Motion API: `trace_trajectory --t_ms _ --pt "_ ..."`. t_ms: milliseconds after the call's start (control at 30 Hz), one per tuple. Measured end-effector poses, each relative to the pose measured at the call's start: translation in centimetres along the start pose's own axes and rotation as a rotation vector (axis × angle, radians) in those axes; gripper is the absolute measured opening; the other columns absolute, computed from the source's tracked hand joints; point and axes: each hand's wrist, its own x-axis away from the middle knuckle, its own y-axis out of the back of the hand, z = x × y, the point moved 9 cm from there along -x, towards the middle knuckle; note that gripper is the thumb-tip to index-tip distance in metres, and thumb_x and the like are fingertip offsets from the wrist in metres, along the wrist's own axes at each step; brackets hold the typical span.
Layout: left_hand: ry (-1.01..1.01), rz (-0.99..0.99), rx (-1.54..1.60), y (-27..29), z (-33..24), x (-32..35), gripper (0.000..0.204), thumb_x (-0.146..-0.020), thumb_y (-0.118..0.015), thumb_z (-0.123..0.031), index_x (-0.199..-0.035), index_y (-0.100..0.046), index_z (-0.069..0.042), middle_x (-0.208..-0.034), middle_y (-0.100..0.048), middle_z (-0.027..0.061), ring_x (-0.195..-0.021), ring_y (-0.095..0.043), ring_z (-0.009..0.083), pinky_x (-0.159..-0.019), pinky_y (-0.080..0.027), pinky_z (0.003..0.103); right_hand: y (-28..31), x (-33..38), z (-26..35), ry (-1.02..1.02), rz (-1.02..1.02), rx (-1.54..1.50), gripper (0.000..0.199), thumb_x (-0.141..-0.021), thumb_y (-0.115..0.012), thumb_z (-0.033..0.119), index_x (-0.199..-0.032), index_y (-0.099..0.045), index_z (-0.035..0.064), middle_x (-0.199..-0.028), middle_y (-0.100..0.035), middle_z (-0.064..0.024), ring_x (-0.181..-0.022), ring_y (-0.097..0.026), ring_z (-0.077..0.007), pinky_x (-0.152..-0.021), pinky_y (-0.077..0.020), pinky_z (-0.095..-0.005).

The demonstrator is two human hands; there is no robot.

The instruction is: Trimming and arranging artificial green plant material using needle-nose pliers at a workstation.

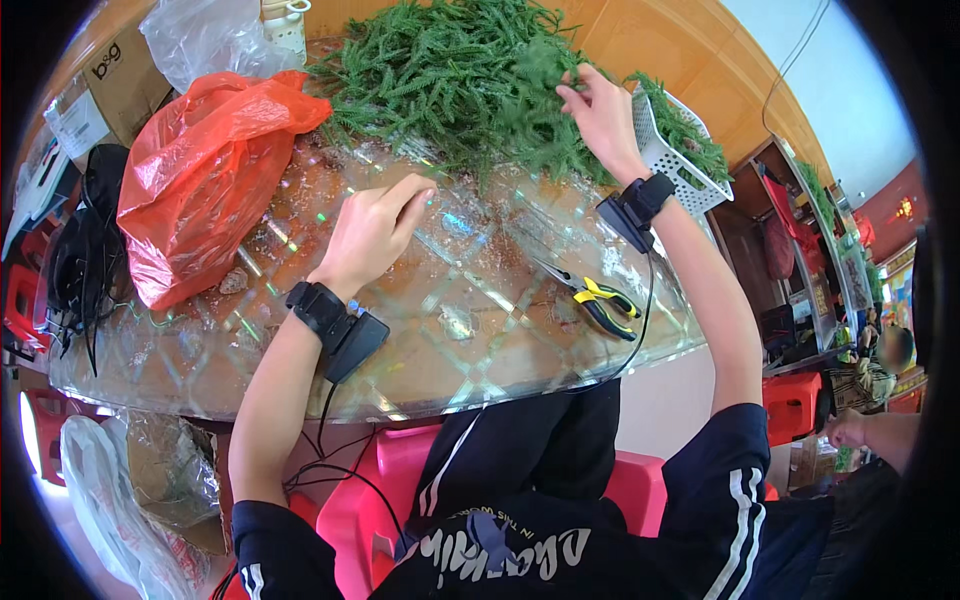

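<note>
A big heap of green fir-like sprigs (450,75) lies at the far side of a glass table top (430,340). My right hand (600,115) reaches into the heap's right edge, fingers pinched on a green sprig. My left hand (372,232) rests on the glass just before the heap, fingers curled with the tips together; I cannot see anything in it. Both wrists carry black bands with small black boxes and cables. Yellow-and-black pliers (597,299) lie on the glass below my right forearm.
A red plastic bag (200,175) sits at the left, black cords (85,250) beside it. A white perforated basket (672,160) holds more greenery at the right. Clear bags and cardboard boxes (110,80) stand at the back left. Another person (880,380) sits at far right.
</note>
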Motion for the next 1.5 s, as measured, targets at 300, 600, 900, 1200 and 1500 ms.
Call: trace_trajectory --t_ms 300,600,900,1200,1500 --pt "-0.030 0.023 -0.005 -0.2 -1.0 -0.1 0.011 -0.086 -0.050 -0.010 -0.093 -0.057 -0.003 -0.058 -0.052 0.0099 -0.052 -0.053 0.0207 -0.051 -0.041 0.030 1.3 0.6 -1.3 0.144 -0.001 0.103 0.017 -0.076 -0.060 0.006 -0.089 -0.054 -0.0032 -0.074 -0.060 -0.0210 -0.067 -0.059 -0.0358 -0.060 -0.0464 -0.0365" --pt "-0.041 0.042 -0.026 -0.4 -1.2 -0.2 0.011 -0.087 -0.050 -0.010 -0.091 -0.058 -0.004 -0.057 -0.052 0.0085 -0.051 -0.052 0.0190 -0.049 -0.040 0.030 0.4 1.5 -4.0 -0.099 0.196 0.007 0.014 -0.077 -0.059 0.003 -0.088 -0.054 -0.0029 -0.075 -0.061 -0.0182 -0.064 -0.060 -0.0299 -0.059 -0.0470 -0.0338" --pt "0.418 0.130 0.624 -2.6 2.5 0.4 0.021 -0.090 -0.047 -0.017 -0.103 -0.056 -0.003 -0.077 -0.059 0.0041 -0.066 -0.056 0.0113 -0.053 -0.041 0.023 -1.4 6.8 3.4 0.381 0.108 0.154 0.020 -0.071 -0.054 -0.008 -0.090 -0.055 -0.0003 -0.093 -0.061 -0.0144 -0.079 -0.062 -0.0272 -0.063 -0.0502 -0.0303" --pt "0.558 0.074 0.871 -3.0 3.0 0.6 0.035 -0.083 -0.059 -0.021 -0.110 -0.050 0.000 -0.100 -0.059 0.0068 -0.082 -0.058 0.0111 -0.063 -0.044 0.023 -4.2 12.5 10.5 0.710 0.222 0.237 0.028 -0.068 -0.056 -0.005 -0.095 -0.057 0.0000 -0.106 -0.058 -0.0103 -0.085 -0.061 -0.0266 -0.071 -0.0510 -0.0327" --pt "0.534 0.046 0.930 -2.5 2.8 0.7 0.037 -0.081 -0.062 -0.017 -0.112 -0.048 0.000 -0.097 -0.058 0.0074 -0.085 -0.055 0.0103 -0.068 -0.044 0.024 -3.9 12.8 11.0 0.722 0.212 0.204 0.030 -0.067 -0.058 -0.003 -0.096 -0.057 -0.0002 -0.110 -0.057 -0.0106 -0.084 -0.061 -0.0252 -0.068 -0.0515 -0.0315"
